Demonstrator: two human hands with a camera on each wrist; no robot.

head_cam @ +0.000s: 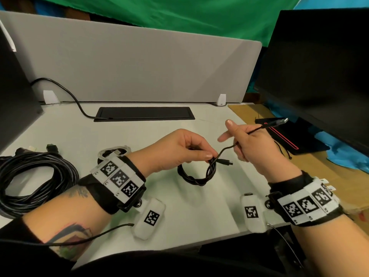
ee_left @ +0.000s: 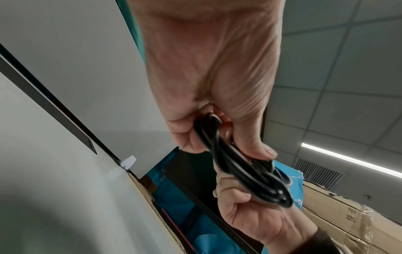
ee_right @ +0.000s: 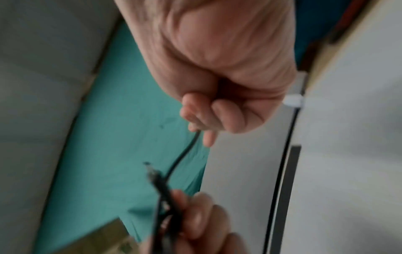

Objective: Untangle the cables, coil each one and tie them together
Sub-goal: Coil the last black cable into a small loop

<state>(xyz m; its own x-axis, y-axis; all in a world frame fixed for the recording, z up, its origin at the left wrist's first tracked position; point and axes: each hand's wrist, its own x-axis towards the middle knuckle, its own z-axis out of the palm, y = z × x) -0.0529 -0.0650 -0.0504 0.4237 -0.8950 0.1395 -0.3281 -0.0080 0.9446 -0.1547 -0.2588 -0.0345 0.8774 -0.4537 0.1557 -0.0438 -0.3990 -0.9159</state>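
Observation:
A thin black cable point(head_cam: 196, 175) hangs as a small coil above the desk. My left hand point(head_cam: 186, 149) pinches the coil at its top, beside a small barrel plug point(head_cam: 225, 162). The same coil point(ee_left: 243, 165) shows between thumb and fingers in the left wrist view. My right hand point(head_cam: 246, 140) grips the cable's free end, and its USB plug point(head_cam: 279, 121) sticks out to the right. The strand point(ee_right: 185, 153) runs down from my right fingers in the blurred right wrist view. A big black cable coil point(head_cam: 34, 176) lies at the left; a white coiled cable point(head_cam: 114, 151) lies behind my left wrist.
A grey divider panel point(head_cam: 129, 66) stands at the back, with a black cable slot point(head_cam: 144, 113) in the desk before it. A dark monitor point(head_cam: 319, 66) with its stand is at the right, over a cardboard sheet point(head_cam: 329, 176). Another dark monitor point(head_cam: 14, 100) is far left.

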